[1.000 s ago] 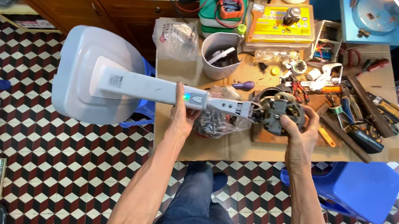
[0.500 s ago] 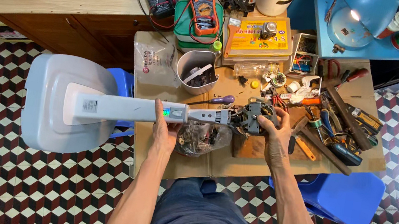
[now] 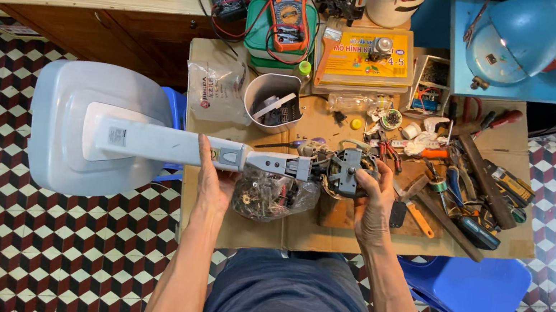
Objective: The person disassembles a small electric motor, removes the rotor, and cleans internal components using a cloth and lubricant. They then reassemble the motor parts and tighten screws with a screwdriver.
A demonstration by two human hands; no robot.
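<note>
The fan (image 3: 149, 141) lies on its side across the low table (image 3: 498, 241), its wide base (image 3: 65, 122) hanging out over the tiled floor. The left hand (image 3: 216, 176) wraps around the grey pole just below the neck, and the right hand (image 3: 375, 198) is curled around the bare motor (image 3: 347, 171) at the head end. The motor already stands uncovered, with no blade or guard on it, so the stripping-down looks well along; the motor itself is not yet off the pole. A clear bag of small parts (image 3: 271, 195) sits under the neck, and pliers and screwdrivers (image 3: 461, 196) lie just right of the motor.
</note>
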